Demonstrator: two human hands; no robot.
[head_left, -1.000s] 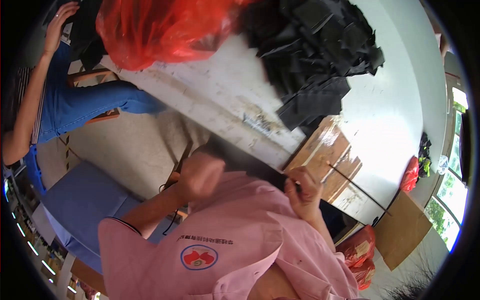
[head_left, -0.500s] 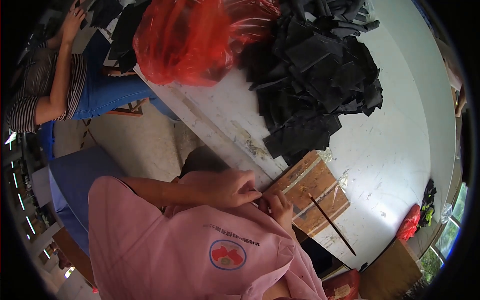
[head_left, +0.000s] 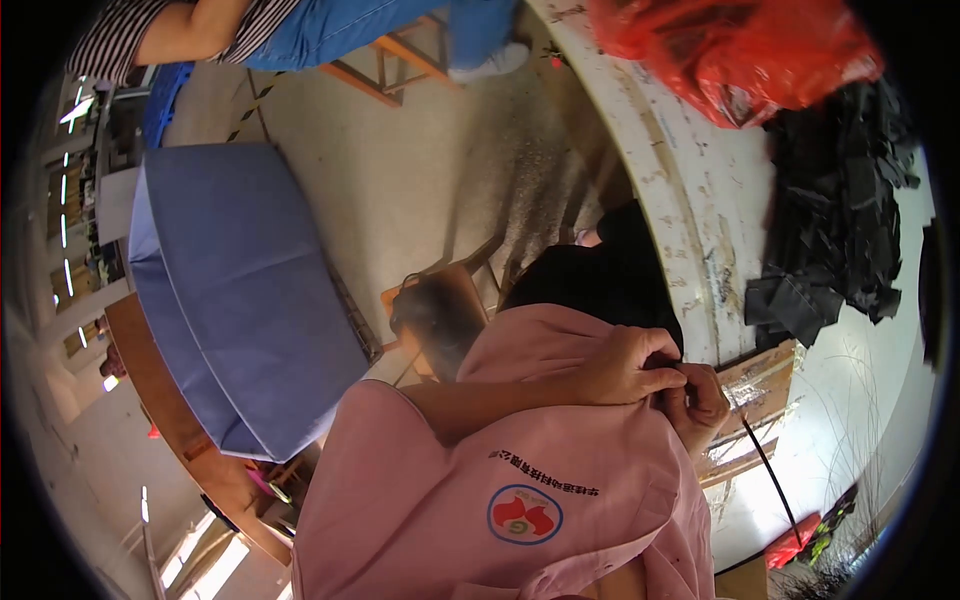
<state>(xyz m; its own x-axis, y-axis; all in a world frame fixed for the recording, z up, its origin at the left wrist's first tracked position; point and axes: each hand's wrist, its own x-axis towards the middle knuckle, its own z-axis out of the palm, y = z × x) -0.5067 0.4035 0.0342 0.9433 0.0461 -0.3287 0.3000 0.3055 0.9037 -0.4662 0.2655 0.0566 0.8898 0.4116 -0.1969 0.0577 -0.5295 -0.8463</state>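
Observation:
My left hand (head_left: 632,368) reaches across the front of my pink shirt (head_left: 430,510), its thumb and fingers pinched together. Close against it is my right hand (head_left: 700,402), fingers curled in. The fingertips of both meet over my lap, by the table edge. Whatever they pinch is too small or too hidden to make out. Just right of the hands lies a worn wooden board (head_left: 760,382) on the table, with a thin dark stick (head_left: 768,470) slanting across it.
A pile of black fabric pieces (head_left: 830,230) and a red plastic bag (head_left: 740,50) lie on the white table (head_left: 690,190). At left stand a blue-covered box-like piece (head_left: 240,280) and a wooden stool (head_left: 440,320). A co-worker in jeans (head_left: 350,30) sits at the top.
My view has swung left, so the table, bag and fabric pile sit further right and more floor shows. Both hands stay together, fingers still pinched.

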